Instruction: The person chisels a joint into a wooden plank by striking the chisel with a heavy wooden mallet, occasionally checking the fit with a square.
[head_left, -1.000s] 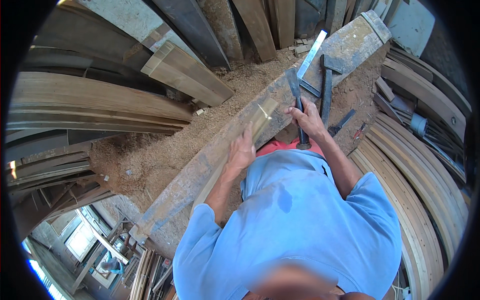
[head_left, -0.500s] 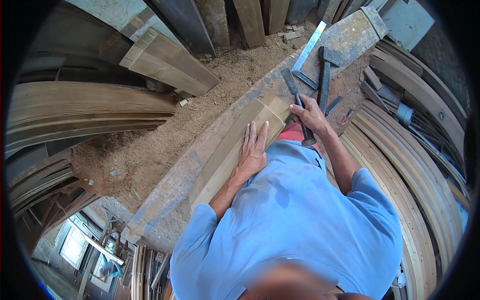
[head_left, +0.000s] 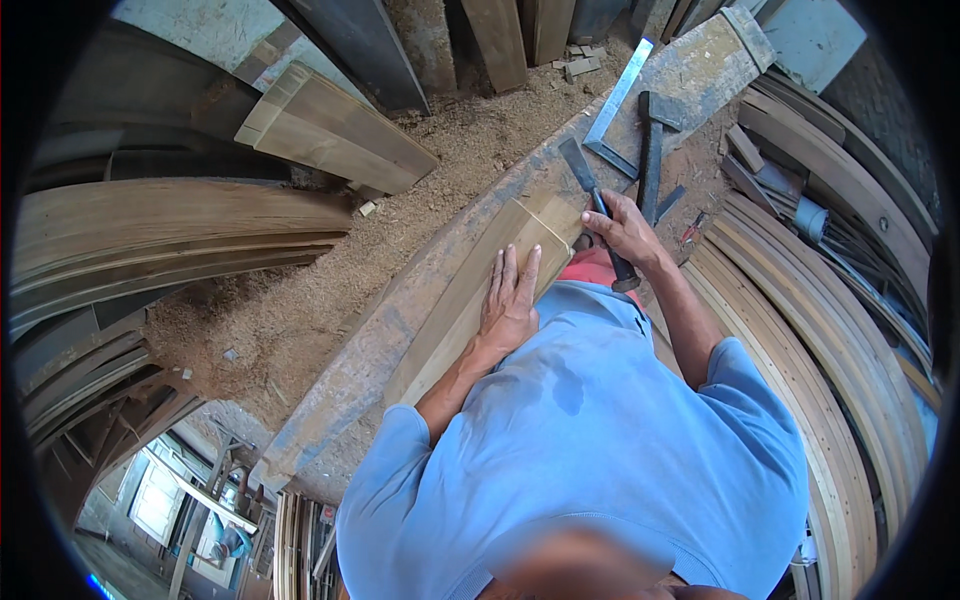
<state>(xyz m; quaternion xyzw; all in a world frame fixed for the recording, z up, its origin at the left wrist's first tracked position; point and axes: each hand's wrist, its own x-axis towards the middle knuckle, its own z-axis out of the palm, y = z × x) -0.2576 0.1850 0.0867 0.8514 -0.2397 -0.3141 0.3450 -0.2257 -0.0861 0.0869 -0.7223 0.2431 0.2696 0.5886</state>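
My left hand point(head_left: 512, 305) lies with its fingers stretched flat on a pale wooden board point(head_left: 455, 318). The board rests lengthwise along a worn, dusty bench plank point(head_left: 335, 385) and has a thin cut or marked line across its far end. At that end my right hand point(head_left: 622, 232) is closed around a chisel point(head_left: 598, 190); its fingertips are at the board's corner. The chisel's dark handle slants down toward my lap, and its wide blade points up over the bench. Beyond it lie a metal try square point(head_left: 612, 105) and a dark hammer point(head_left: 650, 150).
A dark flat blade point(head_left: 670, 204) and a small red-handled tool point(head_left: 692, 228) lie right of my right hand. Sawdust point(head_left: 270, 310) covers the floor left of the bench. Stacked boards point(head_left: 180, 235) stand left; long planks point(head_left: 800, 340) lie right. Another person point(head_left: 230, 540) is at far lower left.
The view has shifted slightly. Both hands keep their places, the left flat on the board and the right holding the chisel.
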